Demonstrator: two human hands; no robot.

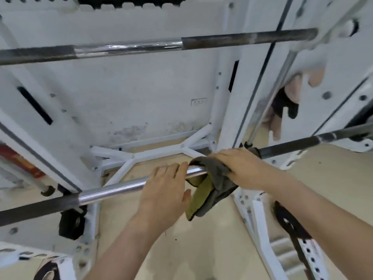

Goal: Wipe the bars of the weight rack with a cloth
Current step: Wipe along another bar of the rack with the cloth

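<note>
A long steel bar (113,191) crosses the white weight rack (228,110) low in front of me, shiny in the middle and dark at both ends. My left hand (164,186) is curled over the shiny part. Just to its right, my right hand (240,165) presses a grey and olive-green cloth (210,188) around the bar; the cloth's loose end hangs below. A second bar (129,47) runs across the rack higher up.
White perforated uprights (260,223) and diagonal braces (141,154) stand on a beige floor around the bar. A black strap (290,225) lies along the right upright. A black clamp (70,223) hangs under the bar at left. A white wall is behind.
</note>
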